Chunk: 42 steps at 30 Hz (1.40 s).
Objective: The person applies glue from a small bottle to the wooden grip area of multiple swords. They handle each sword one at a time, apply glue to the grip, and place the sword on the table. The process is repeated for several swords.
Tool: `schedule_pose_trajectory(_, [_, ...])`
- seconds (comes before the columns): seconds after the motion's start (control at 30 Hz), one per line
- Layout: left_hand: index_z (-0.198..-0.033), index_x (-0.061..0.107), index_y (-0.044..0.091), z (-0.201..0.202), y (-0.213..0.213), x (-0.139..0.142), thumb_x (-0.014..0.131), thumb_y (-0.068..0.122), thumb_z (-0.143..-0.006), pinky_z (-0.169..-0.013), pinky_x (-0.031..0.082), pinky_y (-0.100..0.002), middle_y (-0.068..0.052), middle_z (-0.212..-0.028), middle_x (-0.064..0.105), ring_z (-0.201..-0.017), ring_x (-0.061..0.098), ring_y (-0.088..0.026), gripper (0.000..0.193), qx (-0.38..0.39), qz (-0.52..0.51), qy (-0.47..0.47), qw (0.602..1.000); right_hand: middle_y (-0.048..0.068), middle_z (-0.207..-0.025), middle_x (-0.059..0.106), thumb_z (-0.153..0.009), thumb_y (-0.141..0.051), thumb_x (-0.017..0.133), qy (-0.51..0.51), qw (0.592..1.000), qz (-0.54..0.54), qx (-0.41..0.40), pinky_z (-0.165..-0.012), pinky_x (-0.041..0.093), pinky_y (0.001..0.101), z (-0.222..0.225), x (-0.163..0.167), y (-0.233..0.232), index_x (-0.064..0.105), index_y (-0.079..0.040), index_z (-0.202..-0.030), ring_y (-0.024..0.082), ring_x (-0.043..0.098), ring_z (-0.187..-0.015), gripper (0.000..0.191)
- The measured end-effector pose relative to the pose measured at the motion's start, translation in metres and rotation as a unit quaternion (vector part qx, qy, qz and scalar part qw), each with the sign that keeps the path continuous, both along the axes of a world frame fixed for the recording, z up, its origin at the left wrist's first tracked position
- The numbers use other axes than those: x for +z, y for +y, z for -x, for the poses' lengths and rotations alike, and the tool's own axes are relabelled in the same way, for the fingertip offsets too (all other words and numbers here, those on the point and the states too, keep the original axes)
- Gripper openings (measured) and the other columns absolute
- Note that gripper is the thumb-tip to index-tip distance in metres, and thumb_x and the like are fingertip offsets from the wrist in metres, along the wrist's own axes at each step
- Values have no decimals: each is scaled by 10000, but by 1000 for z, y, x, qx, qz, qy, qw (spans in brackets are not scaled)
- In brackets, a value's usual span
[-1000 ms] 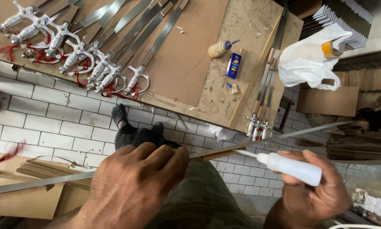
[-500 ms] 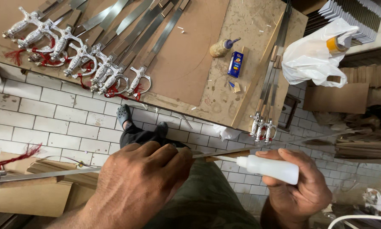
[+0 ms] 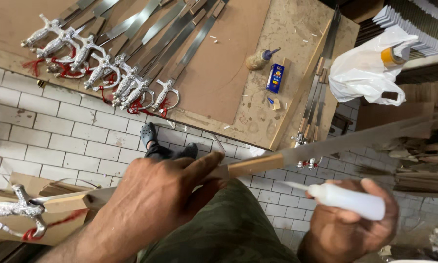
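Lower centre, hands first:
left hand (image 3: 155, 204): wrapped around the sword (image 3: 258, 163) at mid-length, thumb pressing near the tan wooden band; fingers closed on it.
right hand (image 3: 348, 226): lower right of the frame, clenched round a white squeeze bottle (image 3: 348, 199), thin nozzle aimed left toward the wooden band, tip just short of it.
sword position: runs across the frame from the silver hilt with red tassel at lower left, under the left hand, blade out to the right edge. Held in the air over the lap, not resting on the surface.
sword handling (judgement): long, stiff metal, probably front-heavy and prone to swing; flat faces look slick. Best held at the wooden band or close to the hilt, off the edges.
bottle handling (judgement): light, soft-walled plastic; gives under a squeeze. Hold at mid-body.
lap: olive trousers (image 3: 228, 234), dark shoe on the white tiled floor (image 3: 58, 141) below.
surface (image 3: 297, 29): upper half of the frame, brown boards; row of finished swords (image 3: 111, 73) with silver hilts and red tassels, upper left.
small items: round glue bottle (image 3: 258, 59) and blue box (image 3: 275, 78), upper centre.
upper right: white plastic bag (image 3: 365, 68); more blades (image 3: 318, 92) along the board edge.
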<state>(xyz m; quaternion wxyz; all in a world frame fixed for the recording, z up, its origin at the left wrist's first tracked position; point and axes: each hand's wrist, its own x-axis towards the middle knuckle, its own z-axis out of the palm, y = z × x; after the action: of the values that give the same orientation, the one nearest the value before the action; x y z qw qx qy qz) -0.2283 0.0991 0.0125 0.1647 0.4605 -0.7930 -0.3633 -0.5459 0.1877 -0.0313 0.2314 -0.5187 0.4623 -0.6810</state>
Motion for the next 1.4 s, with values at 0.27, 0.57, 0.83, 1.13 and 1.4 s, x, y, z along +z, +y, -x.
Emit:
schedule_pose_trajectory(0.27, [-1005, 666, 73, 3, -7, 11, 647, 368, -927, -392, 447, -498, -124, -666, 660, -475, 620, -377, 306, -5, -38, -5, 999, 268, -987, 711, -1030, -271, 838, 28, 999, -35, -3, -800, 684, 434, -24, -17, 15, 570, 57, -1353, 274, 740, -866, 533])
schedule_pose_trajectory(0.57, [-1048, 608, 79, 3, 2, 5, 573, 467, -1023, -435, 473, -465, -66, -552, 626, -508, 639, -311, 390, -55, -72, -70, 993, 229, -1030, 738, -1040, -255, 794, 114, 988, -97, 39, -898, 656, 354, -32, -13, 16, 565, 36, -1377, 253, 762, -932, 501])
schedule_pose_trajectory(0.83, [-1081, 620, 99, 3, 8, 1, 554, 502, -1025, -459, 487, -454, -78, -655, 661, -555, 652, -307, 412, -64, -89, -102, 989, 232, -1026, 727, -1039, -210, 771, 187, 975, -122, 17, -854, 666, 339, -36, -5, 19, 570, 42, -1332, 269, 763, -964, 436])
schedule_pose_trajectory(1.13, [-1231, 701, 108, 1, 18, -6, 651, 489, -941, -431, 481, -457, -89, -712, 703, -542, 659, -323, 481, -4, -24, -61, 998, 253, -989, 726, -1041, -206, 802, 123, 988, -92, -23, -803, 648, 329, -13, -11, 23, 571, 68, -1352, 241, 745, -833, 475])
schedule_pose_trajectory(1.4, [-1190, 733, 106, 12, 26, -8, 727, 365, -837, -426, 535, -425, -70, -803, 760, -541, 702, -300, 438, 39, 34, -32, 998, 180, -1216, 700, -1102, -280, 724, -209, 974, -70, 50, -1119, 480, 484, -2, -22, 14, 509, -25, -1404, 320, 623, -1225, 450])
